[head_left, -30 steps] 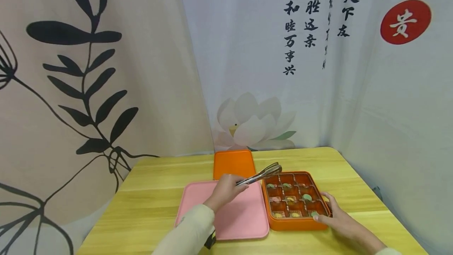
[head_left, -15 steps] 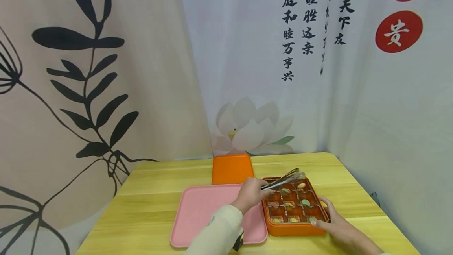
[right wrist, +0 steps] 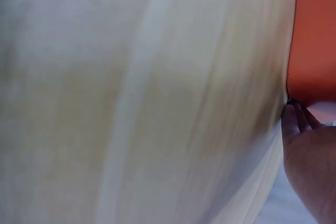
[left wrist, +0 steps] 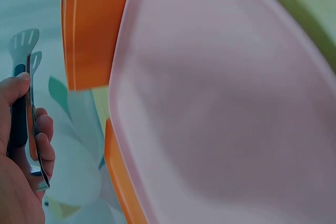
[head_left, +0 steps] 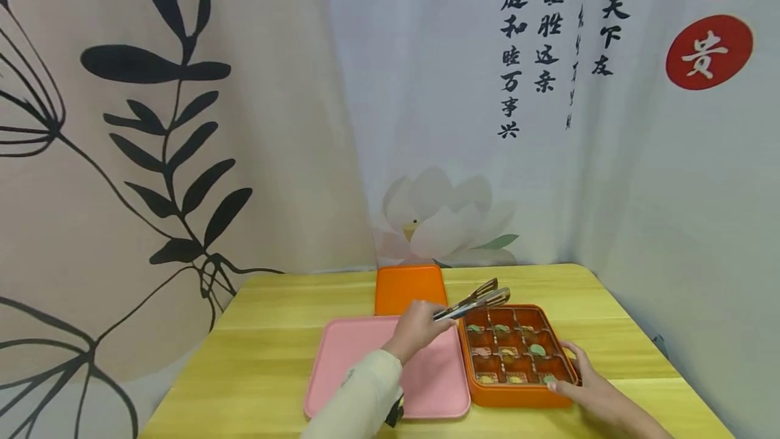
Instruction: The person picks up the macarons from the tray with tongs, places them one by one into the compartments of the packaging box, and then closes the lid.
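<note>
Left hand [head_left: 416, 328] gripped tongs [head_left: 474, 302] — tips pulled back from over orange box [head_left: 520, 395] to its far-left corner, empty. Right hand [head_left: 586, 391] stayed, fingers relaxed against box's near-right corner — box right of pink tray [head_left: 359, 364].

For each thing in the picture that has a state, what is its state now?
Metal tongs: held by the left hand, tips nearly closed, empty, above the box's far-left corner.
Orange compartment box: open, small sweets inside, right hand on its near-right corner.
Orange lid: off, flat on the table.
Pink tray: flat, nothing visible on it.
</note>
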Demonstrator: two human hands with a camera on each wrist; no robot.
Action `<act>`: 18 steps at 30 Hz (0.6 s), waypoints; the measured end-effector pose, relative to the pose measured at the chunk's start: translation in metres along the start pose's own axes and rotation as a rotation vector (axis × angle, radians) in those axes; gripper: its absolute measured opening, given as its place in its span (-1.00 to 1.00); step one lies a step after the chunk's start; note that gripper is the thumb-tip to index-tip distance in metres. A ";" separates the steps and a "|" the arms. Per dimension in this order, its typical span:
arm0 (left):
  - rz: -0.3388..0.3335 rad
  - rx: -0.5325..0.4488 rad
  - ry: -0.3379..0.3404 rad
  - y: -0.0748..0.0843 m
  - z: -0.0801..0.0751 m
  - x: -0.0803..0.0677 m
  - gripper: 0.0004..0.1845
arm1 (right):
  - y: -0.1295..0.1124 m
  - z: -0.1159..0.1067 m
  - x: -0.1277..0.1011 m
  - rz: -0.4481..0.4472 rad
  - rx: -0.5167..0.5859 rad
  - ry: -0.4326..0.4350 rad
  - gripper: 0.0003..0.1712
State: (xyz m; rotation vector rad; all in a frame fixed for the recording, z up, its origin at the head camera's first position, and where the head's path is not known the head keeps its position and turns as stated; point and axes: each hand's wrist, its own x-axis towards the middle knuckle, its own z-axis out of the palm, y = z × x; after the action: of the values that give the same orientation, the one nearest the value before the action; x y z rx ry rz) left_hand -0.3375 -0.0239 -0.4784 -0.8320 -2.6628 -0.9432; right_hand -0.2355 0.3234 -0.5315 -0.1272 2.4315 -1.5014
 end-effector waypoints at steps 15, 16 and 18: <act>-0.171 -0.100 0.125 -0.051 -0.048 -0.026 -0.91 | -0.001 -0.003 0.001 -0.001 -0.027 -0.003 0.01; -0.179 -0.105 0.134 -0.054 -0.051 -0.028 -0.91 | -0.002 -0.003 0.002 -0.003 -0.026 -0.005 0.00; -0.198 -0.118 0.156 -0.057 -0.057 -0.032 -0.91 | -0.003 -0.002 0.002 0.005 -0.022 -0.009 0.01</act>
State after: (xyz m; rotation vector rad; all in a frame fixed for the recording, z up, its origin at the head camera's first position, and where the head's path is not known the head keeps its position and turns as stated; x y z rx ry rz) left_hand -0.3444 -0.1101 -0.4754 -0.4991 -2.6088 -1.1691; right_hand -0.2382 0.3238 -0.5283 -0.1312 2.4402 -1.4692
